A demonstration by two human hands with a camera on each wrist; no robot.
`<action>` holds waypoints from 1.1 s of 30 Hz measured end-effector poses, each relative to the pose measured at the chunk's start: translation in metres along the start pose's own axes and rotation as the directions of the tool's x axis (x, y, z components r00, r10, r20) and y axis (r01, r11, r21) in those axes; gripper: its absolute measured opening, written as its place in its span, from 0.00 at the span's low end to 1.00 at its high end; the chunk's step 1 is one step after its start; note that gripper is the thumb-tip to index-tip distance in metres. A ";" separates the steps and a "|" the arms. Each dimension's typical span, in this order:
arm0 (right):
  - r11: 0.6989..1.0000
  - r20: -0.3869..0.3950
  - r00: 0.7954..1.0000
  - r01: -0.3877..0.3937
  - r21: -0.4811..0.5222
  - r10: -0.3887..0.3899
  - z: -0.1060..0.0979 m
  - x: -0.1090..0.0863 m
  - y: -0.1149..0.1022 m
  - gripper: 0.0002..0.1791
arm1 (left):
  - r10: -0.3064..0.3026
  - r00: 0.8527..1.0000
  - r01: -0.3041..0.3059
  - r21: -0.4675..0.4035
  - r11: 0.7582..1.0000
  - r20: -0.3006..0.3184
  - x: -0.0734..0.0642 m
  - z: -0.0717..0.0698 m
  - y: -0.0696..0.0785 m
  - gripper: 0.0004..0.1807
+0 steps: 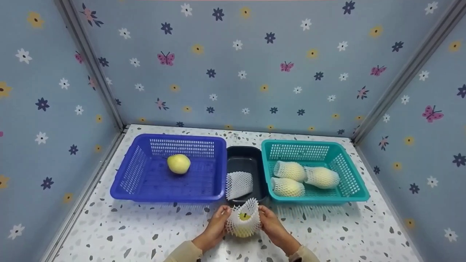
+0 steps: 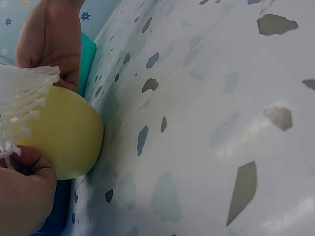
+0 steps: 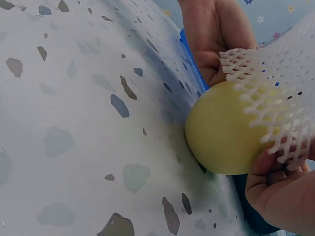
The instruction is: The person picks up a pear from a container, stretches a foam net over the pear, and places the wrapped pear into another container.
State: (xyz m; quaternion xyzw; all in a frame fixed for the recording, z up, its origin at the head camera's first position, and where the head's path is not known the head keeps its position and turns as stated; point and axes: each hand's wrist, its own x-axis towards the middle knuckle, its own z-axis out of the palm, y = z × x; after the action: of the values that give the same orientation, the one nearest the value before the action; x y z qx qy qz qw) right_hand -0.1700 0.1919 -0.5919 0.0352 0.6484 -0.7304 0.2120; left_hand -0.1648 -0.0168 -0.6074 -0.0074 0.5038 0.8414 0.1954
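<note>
Both hands pinch the edges of a white foam net sleeve (image 3: 266,93) pulled partway over a yellow pear (image 3: 221,130). My left hand (image 1: 217,225) holds the net's left side, and my right hand (image 1: 273,227) holds its right side. In the head view the pear's dark stem shows through the net's open top. Its rounded lower part sticks out bare below the net in both wrist views, close to the speckled tabletop (image 2: 197,123).
Behind the hands stand a blue basket (image 1: 167,199) with one bare pear (image 1: 178,163), a black tray (image 1: 244,150) with flat foam nets (image 1: 239,185), and a teal basket (image 1: 320,199) with several netted pears (image 1: 322,177). Flower-patterned walls (image 1: 233,65) enclose the table.
</note>
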 end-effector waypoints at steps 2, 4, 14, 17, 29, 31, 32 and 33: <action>1.000 -0.005 1.000 0.011 -0.019 -0.011 -0.001 0.000 0.002 0.10 | 0.003 1.000 -0.002 0.019 1.000 -0.005 0.000 0.001 0.000 0.08; 0.999 -0.008 1.000 0.019 -0.040 -0.019 -0.001 0.000 0.003 0.11 | 0.002 1.000 -0.001 0.052 0.999 -0.020 0.000 0.001 -0.001 0.09; 0.990 -0.050 0.998 0.030 -0.140 -0.037 -0.001 0.001 0.008 0.11 | 0.140 0.987 -0.109 0.319 0.942 -0.076 0.000 0.003 -0.007 0.10; 0.985 -0.053 0.997 0.043 -0.166 -0.052 -0.001 0.001 0.011 0.10 | 0.168 0.982 -0.124 0.390 0.913 -0.082 0.001 0.002 -0.010 0.06; 0.931 -0.100 0.975 0.153 -0.332 -0.196 0.005 0.008 0.020 0.11 | 0.240 0.960 -0.111 0.596 0.795 -0.141 0.004 0.005 -0.021 0.02; 0.931 -0.111 0.975 0.147 -0.335 -0.194 0.006 0.009 0.021 0.12 | 0.289 0.946 -0.132 0.640 0.757 -0.147 0.005 0.006 -0.021 0.03; 0.933 -0.121 0.976 0.134 -0.335 -0.183 0.006 0.010 0.022 0.12 | 0.315 0.938 -0.144 0.660 0.737 -0.147 0.006 0.007 -0.021 0.04; 0.933 -0.130 0.975 0.125 -0.339 -0.178 0.007 0.011 0.022 0.13 | 0.337 0.930 -0.153 0.678 0.719 -0.147 0.006 0.008 -0.022 0.04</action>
State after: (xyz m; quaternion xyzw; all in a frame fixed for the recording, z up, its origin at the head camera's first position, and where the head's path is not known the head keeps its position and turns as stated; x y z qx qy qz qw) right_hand -0.1703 0.1807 -0.6149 0.0070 0.7765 -0.6212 0.1056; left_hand -0.1618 0.0007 -0.6231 0.0186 0.7837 0.6208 0.0036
